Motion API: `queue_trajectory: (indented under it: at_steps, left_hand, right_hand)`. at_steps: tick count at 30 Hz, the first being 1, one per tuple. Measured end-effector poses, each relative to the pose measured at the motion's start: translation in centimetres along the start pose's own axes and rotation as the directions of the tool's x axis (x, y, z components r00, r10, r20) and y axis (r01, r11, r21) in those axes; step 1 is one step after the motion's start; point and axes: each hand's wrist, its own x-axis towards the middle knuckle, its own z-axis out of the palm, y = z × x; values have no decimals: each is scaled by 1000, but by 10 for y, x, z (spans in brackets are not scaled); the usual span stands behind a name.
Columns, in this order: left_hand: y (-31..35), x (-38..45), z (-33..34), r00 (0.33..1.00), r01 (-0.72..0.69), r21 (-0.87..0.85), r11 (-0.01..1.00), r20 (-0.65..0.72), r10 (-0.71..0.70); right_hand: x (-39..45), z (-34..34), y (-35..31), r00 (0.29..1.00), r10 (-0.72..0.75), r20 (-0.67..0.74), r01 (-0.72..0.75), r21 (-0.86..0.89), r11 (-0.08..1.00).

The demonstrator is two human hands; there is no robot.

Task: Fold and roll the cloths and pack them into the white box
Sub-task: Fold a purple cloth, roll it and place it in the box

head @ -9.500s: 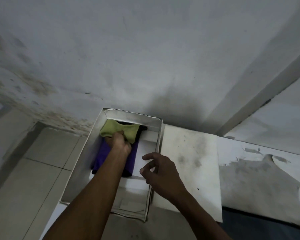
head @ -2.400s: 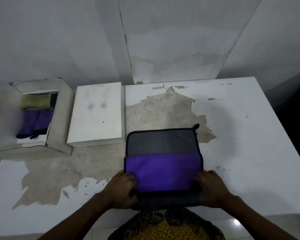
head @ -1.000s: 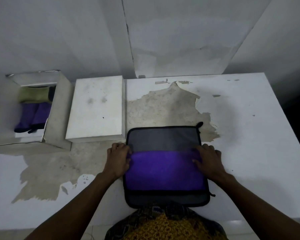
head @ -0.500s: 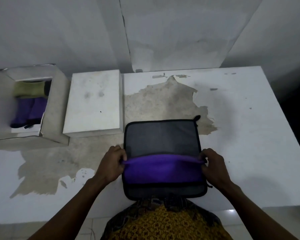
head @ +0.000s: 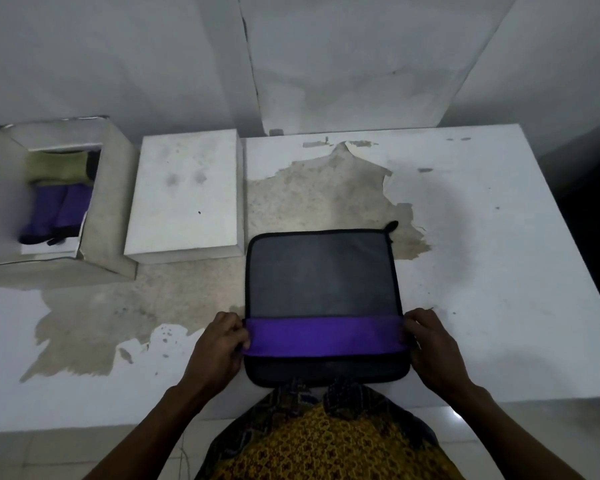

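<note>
cloth (head: 321, 282) lies square at lower centre of the table (head: 482, 237), its purple fold running left to right. left hand (head: 219, 344) and right hand (head: 430, 341) each pinch one end, equally near; white box (head: 108, 202) sits upper left.

Bare forearms; yellow-and-black patterned garment (head: 329, 441) worn below.

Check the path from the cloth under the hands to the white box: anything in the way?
Yes. The flat white lid lies on the table between the purple-and-grey cloth and the open white box at far left. It lies low, so carrying the roll over it looks feasible.
</note>
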Motion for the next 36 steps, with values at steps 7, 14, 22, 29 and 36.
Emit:
queue_trajectory:
  at_steps: [7,14,22,29,36]
  left_hand:
    - [0,-6,4,1000,27,14,1000,-2,-27]
    - [2,-7,5,998,55,30,998,-16,-54]
    - [27,6,-10,990,97,46,994,-103,-92]
    - [85,53,35,997,-55,83,995,-45,59]
    - [67,42,82,970,-84,251,964,243,22]
  right_hand:
    - [0,-2,3,998,-54,23,56,-106,993]
    - [-10,6,7,993,-119,12,120,-161,980]
    - [3,-2,-17,991,-67,-116,51,-132,990]
    - [33,39,-78,992,-125,18,125,-21,992]
    - [20,83,-44,968,-1,252,66,-251,966]
